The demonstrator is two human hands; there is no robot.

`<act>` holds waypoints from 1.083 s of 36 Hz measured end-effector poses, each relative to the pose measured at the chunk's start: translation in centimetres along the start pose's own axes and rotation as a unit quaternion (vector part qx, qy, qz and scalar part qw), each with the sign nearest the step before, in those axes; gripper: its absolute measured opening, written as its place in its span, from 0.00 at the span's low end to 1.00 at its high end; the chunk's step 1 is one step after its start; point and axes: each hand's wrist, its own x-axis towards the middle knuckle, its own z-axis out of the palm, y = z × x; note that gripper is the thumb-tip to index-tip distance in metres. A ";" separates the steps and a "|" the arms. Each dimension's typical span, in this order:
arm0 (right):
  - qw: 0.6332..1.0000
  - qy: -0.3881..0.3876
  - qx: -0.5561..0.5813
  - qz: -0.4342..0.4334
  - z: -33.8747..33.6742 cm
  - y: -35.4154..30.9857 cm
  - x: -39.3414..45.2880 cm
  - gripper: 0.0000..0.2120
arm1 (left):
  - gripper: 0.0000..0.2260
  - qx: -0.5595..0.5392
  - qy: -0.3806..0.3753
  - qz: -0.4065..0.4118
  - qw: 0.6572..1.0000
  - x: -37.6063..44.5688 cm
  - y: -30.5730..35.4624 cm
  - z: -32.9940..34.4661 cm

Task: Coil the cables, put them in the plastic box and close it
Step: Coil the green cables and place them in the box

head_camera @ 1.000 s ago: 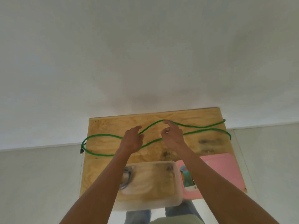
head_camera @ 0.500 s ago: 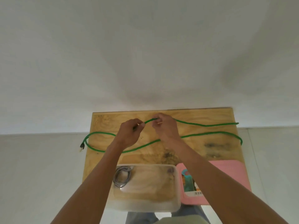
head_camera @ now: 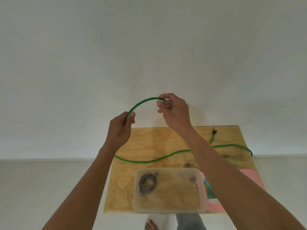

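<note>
A long green cable (head_camera: pixel 166 157) snakes across the wooden board (head_camera: pixel 149 141); its plug end lies at the far right. My left hand (head_camera: pixel 120 128) and my right hand (head_camera: pixel 174 110) are both raised above the board's far edge, each pinching the green cable, which arcs between them. The clear plastic box (head_camera: pixel 171 208) sits open at the board's near edge. A coiled grey cable (head_camera: pixel 147 181) lies in its left part.
The pink lid (head_camera: pixel 249 175) lies flat to the right of the box, partly under my right forearm. A white wall stands behind the board. A bare foot (head_camera: pixel 151 224) and a trouser leg show below the board's near edge.
Both hands rose from the board with the green cable and moved apart, forming an arc between them. The cable's left loop has been pulled in off the board's left edge.
</note>
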 end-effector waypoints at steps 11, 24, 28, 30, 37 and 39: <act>0.963 -0.224 -0.143 0.037 1.6 -1.9 -7.5 0.25 | 0.21 -0.370 0.038 -0.073 0.925 1.1 11.0 -3.3; 0.999 -0.014 -0.022 -0.047 -3.7 -6.6 -5.5 0.05 | 0.17 -0.236 -0.182 -0.011 0.954 -1.1 13.7 -1.6; 0.999 0.018 -0.007 -0.046 -7.0 -8.2 -3.9 0.07 | 0.20 -0.197 -0.261 0.007 0.945 -2.8 14.3 0.7; 0.999 0.024 -0.004 -0.044 -8.5 -8.8 -3.1 0.09 | 0.20 -0.219 -0.256 0.013 0.941 -3.2 15.2 1.9; 0.997 -0.009 0.075 -0.007 -11.9 -10.4 -0.3 0.15 | 0.18 -0.243 -0.239 0.021 0.940 -3.5 18.3 4.2; 0.994 -0.020 0.103 -0.006 -12.4 -10.9 0.4 0.15 | 0.18 -0.259 -0.232 0.028 0.937 -3.5 19.1 4.5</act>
